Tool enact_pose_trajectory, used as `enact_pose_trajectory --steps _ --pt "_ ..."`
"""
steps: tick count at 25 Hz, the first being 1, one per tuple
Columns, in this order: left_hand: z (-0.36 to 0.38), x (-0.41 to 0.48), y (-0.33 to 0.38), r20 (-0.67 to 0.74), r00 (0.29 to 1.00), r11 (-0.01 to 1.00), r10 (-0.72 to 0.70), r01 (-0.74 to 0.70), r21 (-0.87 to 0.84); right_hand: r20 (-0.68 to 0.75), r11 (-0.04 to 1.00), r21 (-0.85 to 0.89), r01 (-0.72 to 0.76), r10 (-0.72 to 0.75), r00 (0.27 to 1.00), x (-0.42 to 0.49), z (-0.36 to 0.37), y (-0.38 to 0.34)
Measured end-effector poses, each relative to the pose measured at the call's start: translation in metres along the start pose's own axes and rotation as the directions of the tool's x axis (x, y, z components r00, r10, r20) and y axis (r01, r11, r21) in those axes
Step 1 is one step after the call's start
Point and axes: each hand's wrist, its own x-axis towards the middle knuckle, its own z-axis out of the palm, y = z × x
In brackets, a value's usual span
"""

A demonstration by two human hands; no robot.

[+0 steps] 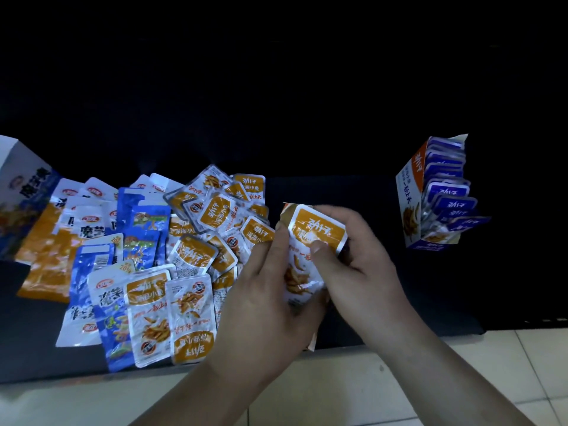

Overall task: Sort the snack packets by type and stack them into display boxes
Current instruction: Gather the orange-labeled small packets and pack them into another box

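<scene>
- My left hand [264,305] and right hand [365,265]: both grips clamped on one orange packet [318,233].
- Loose packets [196,241] lie left on the tabletop [30,348]; display box [410,192] stands right.

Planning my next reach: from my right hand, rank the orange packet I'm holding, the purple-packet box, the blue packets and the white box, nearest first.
1. Orange packet, held in the right hand.
2. Purple-packet box, to the right.
3. Blue packets, in the left pile.
4. White box, far left edge.

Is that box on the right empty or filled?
Filled, or nearly: the display box is open on top, and a row of purple-labelled packets runs along its whole length.
</scene>
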Motion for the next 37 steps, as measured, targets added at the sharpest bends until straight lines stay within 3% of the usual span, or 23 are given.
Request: enact_pose_trajectory --steps 7,11,15,18,20,23,26,28,30,32,34,37 --pt "0.011 0.001 -0.014 -0.011 1.0 1.0 0.002 -0.002 0.019 0.096 0.984 -0.176 0.011 0.006 0.995 0.022 -0.018 0.001" --pt "0.013 0.006 -0.017 -0.04 0.999 0.998 0.031 -0.029 0.061 0.038 0.992 -0.128 0.003 0.002 0.999 0.028 -0.018 0.006" --pt "0.015 -0.017 -0.039 0.044 0.994 0.993 -0.102 0.099 0.059 -0.011 0.954 -0.276 0.117 -0.125 0.992 0.038 -0.02 0.012" --pt "0.016 -0.028 -0.055 0.154 0.976 0.988 -0.152 0.155 -0.006 -0.012 0.851 -0.472 0.232 -0.269 0.963 0.05 -0.015 0.026" --pt "0.016 -0.026 -0.057 0.185 0.968 0.984 -0.171 0.177 -0.015 -0.02 0.697 -0.654 0.293 -0.403 0.915 0.057 -0.012 0.036" --pt "0.015 -0.026 -0.057 0.2 0.964 0.98 -0.177 0.19 -0.051 -0.044 0.449 -0.86 0.24 -0.536 0.843 0.06 -0.009 0.048" --pt "0.017 -0.026 -0.061 0.186 0.968 0.982 -0.167 0.181 -0.059 -0.129 0.388 -0.913 0.123 -0.562 0.817 0.064 -0.01 0.053" --pt "0.017 -0.026 -0.063 0.182 0.969 0.981 -0.168 0.183 -0.07 -0.185 0.437 -0.895 0.085 -0.538 0.823 0.068 -0.013 0.057" --pt "0.017 -0.026 -0.065 0.188 0.966 0.975 -0.176 0.198 -0.102 -0.238 0.656 -0.744 0.127 -0.437 0.868 0.072 -0.015 0.06" --pt "0.016 -0.026 -0.067 0.183 0.965 0.968 -0.189 0.214 -0.133 -0.289 0.894 -0.443 0.073 -0.22 0.932 0.076 -0.013 0.061" --pt "0.016 -0.026 -0.068 0.176 0.967 0.965 -0.186 0.213 -0.152 -0.326 0.954 -0.299 -0.011 -0.092 0.941 0.078 -0.009 0.062" --pt "0.018 -0.026 -0.068 0.162 0.97 0.961 -0.183 0.211 -0.18 -0.339 0.979 -0.199 -0.043 -0.028 0.94 0.075 -0.007 0.063"
